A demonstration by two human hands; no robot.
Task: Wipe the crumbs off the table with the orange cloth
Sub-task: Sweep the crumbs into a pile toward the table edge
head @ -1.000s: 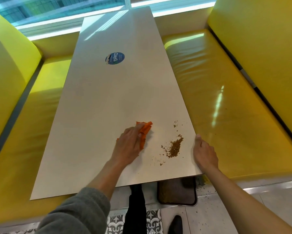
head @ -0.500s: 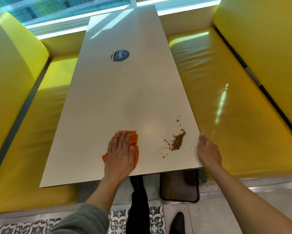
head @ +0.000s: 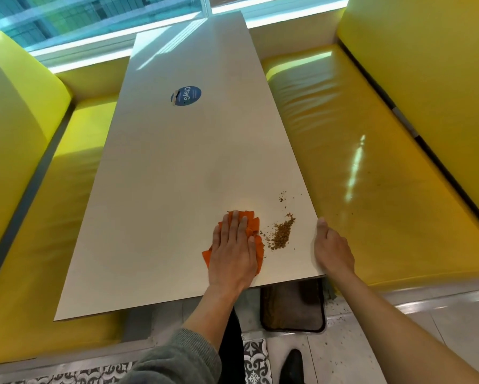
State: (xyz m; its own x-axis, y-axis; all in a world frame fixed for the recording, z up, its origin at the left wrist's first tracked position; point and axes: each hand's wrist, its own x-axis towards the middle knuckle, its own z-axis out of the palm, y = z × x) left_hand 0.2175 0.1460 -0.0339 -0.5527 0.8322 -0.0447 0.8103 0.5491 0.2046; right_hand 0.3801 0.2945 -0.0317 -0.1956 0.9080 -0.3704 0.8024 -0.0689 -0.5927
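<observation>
My left hand (head: pixel 232 250) lies flat, palm down, on the crumpled orange cloth (head: pixel 253 224) near the front right of the long white table (head: pixel 155 176). The cloth's right edge almost touches a heap of brown crumbs (head: pixel 281 235). A few more crumbs (head: pixel 282 195) lie scattered farther back. My right hand (head: pixel 332 249) is cupped at the table's right edge beside the heap, thumb on the rim, holding nothing that I can see.
Yellow padded benches (head: pixel 357 162) run along both long sides of the table. A round blue sticker (head: pixel 186 96) sits farther up the tabletop. Below the near right corner stands a dark tray-like base (head: pixel 293 309) on the floor, with crumbs scattered around it.
My left hand has slid the cloth rightward along the table's near part, up to the crumb heap. My right hand has stayed at the table's right edge.
</observation>
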